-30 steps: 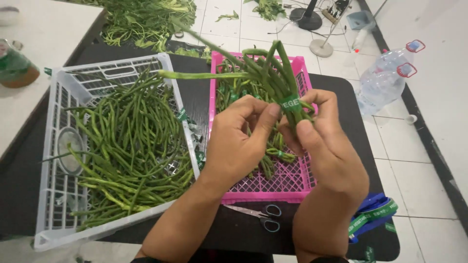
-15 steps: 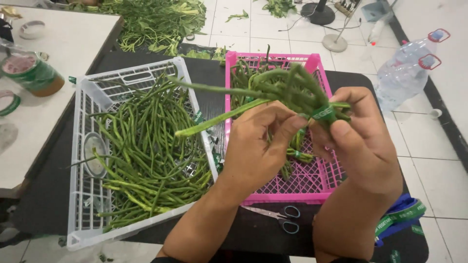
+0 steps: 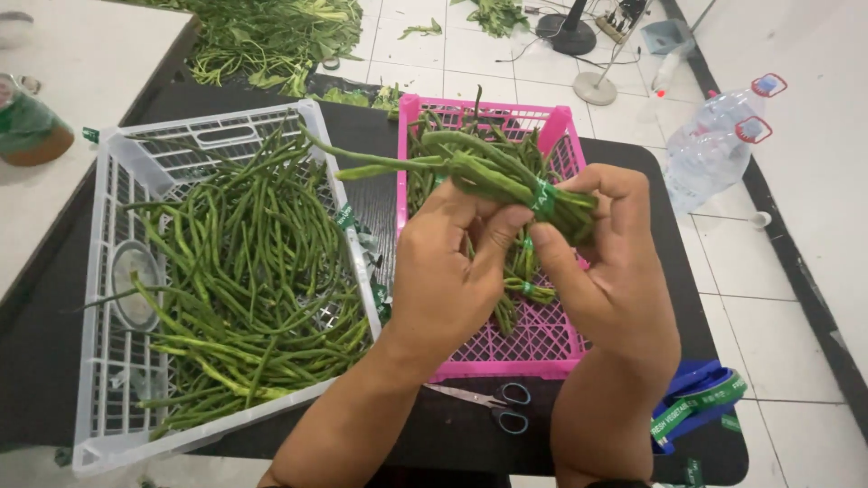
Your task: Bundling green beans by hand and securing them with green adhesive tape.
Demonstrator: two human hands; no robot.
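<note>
On the black table (image 3: 54, 361) before us stand two crates side by side: a white crate (image 3: 122, 158) at left, heaped with loose long beans (image 3: 244, 271), and a pink crate (image 3: 551, 339) at right with a few tied bunches (image 3: 520, 267) lying inside. Above the pink crate we hold a bundle of beans (image 3: 479, 172) in both hands, clear of the crate floor. Our left hand (image 3: 452, 271) is closed on the bundle from below and the near side, thumb and fingertips pinching it just left of a green tape band (image 3: 542, 196). Our right hand (image 3: 610, 262) curls over the bundle's right end, fingers wrapped round it beyond the band, so the band sits between the two grips. The bundle's long loose ends stick out leftward past our left hand, reaching over the white crate's rim. Near the table edge, scissors (image 3: 493, 407) lie just in front of the pink crate, and a roll of green tape (image 3: 701, 407) sits at far right, beside our right forearm.
</note>
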